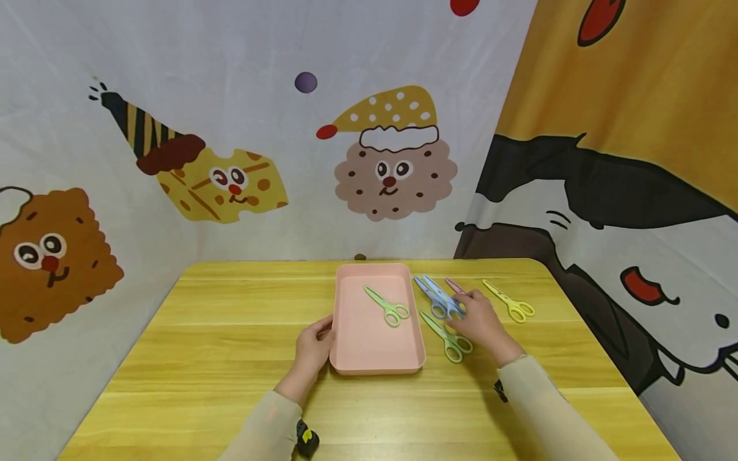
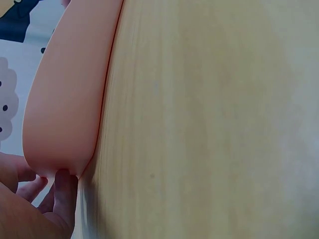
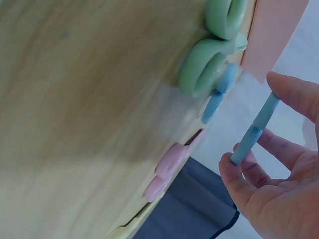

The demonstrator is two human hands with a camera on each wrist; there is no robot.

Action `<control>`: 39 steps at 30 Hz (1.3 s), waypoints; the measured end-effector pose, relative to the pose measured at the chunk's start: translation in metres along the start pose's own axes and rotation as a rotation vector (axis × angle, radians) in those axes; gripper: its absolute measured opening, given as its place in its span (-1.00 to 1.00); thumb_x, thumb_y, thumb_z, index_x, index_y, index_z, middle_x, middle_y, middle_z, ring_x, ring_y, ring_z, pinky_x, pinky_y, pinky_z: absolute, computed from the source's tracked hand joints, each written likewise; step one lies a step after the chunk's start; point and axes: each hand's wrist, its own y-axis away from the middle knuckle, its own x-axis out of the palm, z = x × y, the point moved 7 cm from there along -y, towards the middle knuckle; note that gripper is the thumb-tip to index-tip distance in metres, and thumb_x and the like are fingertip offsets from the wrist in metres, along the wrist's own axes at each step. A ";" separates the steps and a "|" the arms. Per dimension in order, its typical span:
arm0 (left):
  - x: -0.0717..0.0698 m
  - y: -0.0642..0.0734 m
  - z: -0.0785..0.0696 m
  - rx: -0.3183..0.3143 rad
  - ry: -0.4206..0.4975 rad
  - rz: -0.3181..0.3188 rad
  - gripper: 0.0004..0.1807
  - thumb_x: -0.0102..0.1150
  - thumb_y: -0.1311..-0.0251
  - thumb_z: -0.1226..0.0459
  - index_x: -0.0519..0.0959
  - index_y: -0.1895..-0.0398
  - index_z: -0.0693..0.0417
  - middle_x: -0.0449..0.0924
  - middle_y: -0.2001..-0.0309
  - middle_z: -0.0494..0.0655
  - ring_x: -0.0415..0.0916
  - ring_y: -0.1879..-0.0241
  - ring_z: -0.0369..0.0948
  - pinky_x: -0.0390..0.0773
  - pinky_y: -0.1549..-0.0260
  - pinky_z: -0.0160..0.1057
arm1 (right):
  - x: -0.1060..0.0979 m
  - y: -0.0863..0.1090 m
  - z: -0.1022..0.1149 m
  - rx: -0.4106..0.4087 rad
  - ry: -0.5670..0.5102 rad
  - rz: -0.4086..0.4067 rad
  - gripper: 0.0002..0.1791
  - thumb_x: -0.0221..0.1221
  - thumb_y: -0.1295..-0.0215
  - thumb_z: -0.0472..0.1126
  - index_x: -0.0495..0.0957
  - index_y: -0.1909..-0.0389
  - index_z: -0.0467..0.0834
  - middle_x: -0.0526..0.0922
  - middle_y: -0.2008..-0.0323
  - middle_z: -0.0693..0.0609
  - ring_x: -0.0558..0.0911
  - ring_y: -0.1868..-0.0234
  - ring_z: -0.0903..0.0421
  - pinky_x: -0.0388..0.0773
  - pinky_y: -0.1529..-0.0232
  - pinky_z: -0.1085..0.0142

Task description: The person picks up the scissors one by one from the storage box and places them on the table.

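My left hand (image 1: 311,346) holds the left wall of a shallow pink tray (image 1: 375,352), thumb and fingers against its side in the left wrist view. Inside the tray lies a pair of green scissors (image 1: 385,303). To the right of the tray, my right hand (image 1: 483,323) pinches light blue scissors (image 3: 247,143) by their handle loops between thumb and fingertips. Darker blue scissors (image 1: 426,292) lie just left of that pair. Another green pair (image 1: 447,335) rests nearer me, beside the tray's right wall. Pink scissors (image 1: 453,285) are partly hidden behind my right hand.
Yellow scissors (image 1: 507,301) lie farther right on the wooden table (image 1: 230,314). A curtain (image 1: 242,83) printed with cartoon figures hangs behind the table and along its right side. Small black devices (image 1: 307,438) sit at both wrists.
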 end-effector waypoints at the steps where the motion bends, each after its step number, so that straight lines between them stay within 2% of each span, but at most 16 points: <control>1: 0.000 0.000 0.000 -0.002 0.001 0.002 -0.63 0.09 -0.25 0.41 0.52 -0.14 0.24 0.59 -0.04 0.20 0.57 0.00 0.02 0.64 0.08 -0.18 | 0.000 0.001 -0.002 0.002 0.003 0.004 -0.30 0.38 -0.01 -0.04 0.46 -0.17 -0.26 0.42 -0.04 -0.32 0.43 0.00 -0.27 0.47 0.09 -0.08; 6: 0.001 -0.001 0.001 -0.003 0.007 0.004 -0.63 0.09 -0.25 0.41 0.52 -0.14 0.24 0.58 -0.04 0.21 0.57 -0.01 0.02 0.64 0.08 -0.18 | 0.003 0.003 -0.009 0.008 0.020 0.018 -0.31 0.37 -0.03 -0.06 0.45 -0.17 -0.29 0.40 -0.05 -0.35 0.43 0.00 -0.28 0.50 0.11 -0.07; 11: 0.001 -0.001 0.002 0.000 0.009 0.002 -0.64 0.09 -0.25 0.42 0.53 -0.13 0.25 0.58 -0.04 0.22 0.57 0.00 0.03 0.64 0.09 -0.18 | 0.003 0.006 -0.013 -0.008 0.029 0.002 -0.33 0.38 0.00 -0.06 0.48 -0.13 -0.30 0.42 0.00 -0.36 0.46 0.09 -0.24 0.48 0.16 -0.05; 15: 0.001 -0.001 0.002 -0.002 0.014 0.001 -0.64 0.09 -0.24 0.42 0.53 -0.12 0.25 0.59 -0.03 0.22 0.58 0.00 0.02 0.64 0.10 -0.19 | 0.002 0.008 -0.018 -0.013 0.032 -0.003 -0.35 0.37 -0.01 -0.05 0.49 -0.11 -0.29 0.42 0.00 -0.37 0.45 0.07 -0.27 0.47 0.16 -0.08; 21: 0.001 -0.002 0.003 -0.003 0.006 0.001 -0.64 0.09 -0.25 0.41 0.53 -0.12 0.24 0.59 -0.03 0.21 0.58 0.00 0.01 0.64 0.10 -0.19 | 0.002 0.011 -0.024 0.013 0.032 0.006 -0.35 0.35 -0.01 -0.04 0.48 -0.12 -0.28 0.38 -0.06 -0.40 0.42 -0.01 -0.34 0.46 0.08 -0.14; 26: 0.001 -0.001 0.002 -0.005 -0.002 0.002 -0.64 0.09 -0.25 0.41 0.53 -0.12 0.25 0.58 -0.04 0.21 0.57 -0.01 0.02 0.64 0.09 -0.19 | 0.001 0.014 -0.029 0.004 0.049 -0.001 -0.33 0.36 0.00 -0.07 0.48 -0.13 -0.32 0.38 -0.07 -0.43 0.42 -0.01 -0.37 0.45 0.04 -0.16; 34: 0.000 0.000 0.000 -0.003 0.005 0.001 -0.64 0.09 -0.25 0.40 0.53 -0.13 0.24 0.58 -0.04 0.22 0.57 -0.01 0.02 0.64 0.08 -0.18 | 0.000 0.022 -0.042 0.012 0.041 0.013 -0.25 0.34 -0.02 -0.08 0.39 -0.22 -0.35 0.38 -0.06 -0.42 0.45 0.06 -0.24 0.46 0.06 -0.11; 39: 0.000 0.000 0.000 0.005 0.002 -0.004 -0.63 0.10 -0.25 0.40 0.53 -0.13 0.24 0.59 -0.02 0.20 0.58 0.00 0.01 0.64 0.09 -0.18 | -0.004 0.025 -0.049 0.039 0.022 0.017 -0.25 0.34 -0.02 -0.07 0.39 -0.21 -0.36 0.37 -0.04 -0.47 0.44 0.05 -0.35 0.47 0.11 -0.15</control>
